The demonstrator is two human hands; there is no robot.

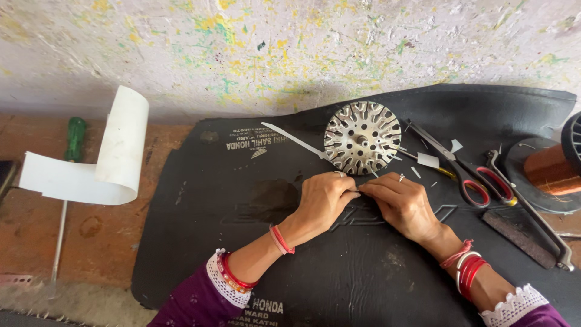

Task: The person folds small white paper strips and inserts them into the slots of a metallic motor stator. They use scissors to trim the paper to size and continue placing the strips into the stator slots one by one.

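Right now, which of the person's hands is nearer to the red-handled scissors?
Right. The right hand lies just left of the scissors, a short gap away. The left hand is farther left, beyond the right hand, below the slotted metal disc.

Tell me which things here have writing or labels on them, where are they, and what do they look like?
Black rubber mat: covers the bench under both hands, dark and curved along its edges.
Upper print: pale block lettering, upside down, near the mat's top left.
Lower print: pale lettering at the mat's bottom edge, between the sleeves.
No packages or screens.
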